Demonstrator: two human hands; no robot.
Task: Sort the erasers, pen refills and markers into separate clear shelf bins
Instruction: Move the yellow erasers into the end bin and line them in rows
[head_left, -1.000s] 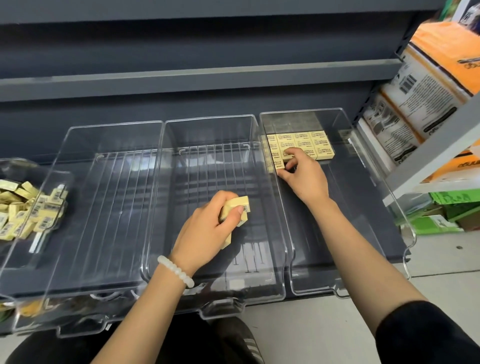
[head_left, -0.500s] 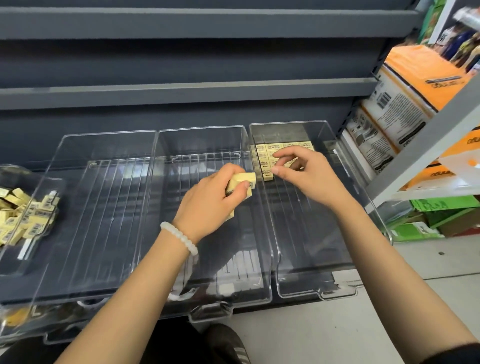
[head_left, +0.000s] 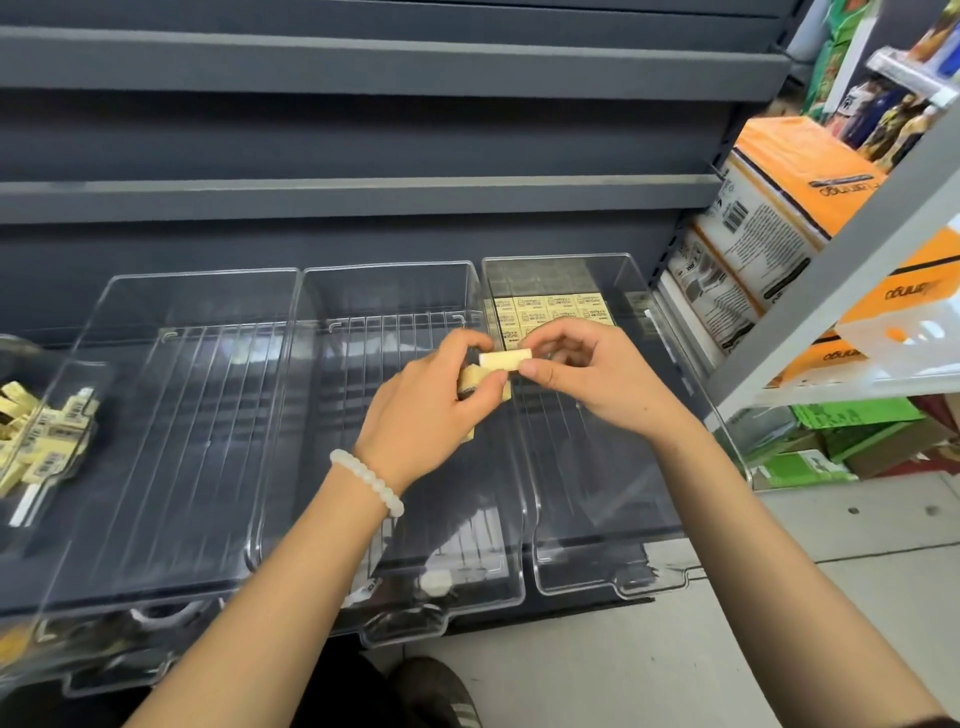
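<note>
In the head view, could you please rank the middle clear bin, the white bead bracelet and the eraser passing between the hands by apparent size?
1. middle clear bin
2. white bead bracelet
3. eraser, though it looks close to the bracelet in size

Open from above: left bin (head_left: 171, 415) and middle bin (head_left: 395, 519), floors bare apart from both hands (head_left: 431, 410) hovering over the wall between middle bin and right bin (head_left: 613, 493). Blocked at the back of the right bin by flat rows of erasers (head_left: 550, 309), free floor in front of them up to the front lip. Hemmed overhead by the grey shelf (head_left: 363, 195), to the right by orange boxes (head_left: 779, 208), at far left by a heaped container (head_left: 47, 431), possibly touching the left bin.
</note>
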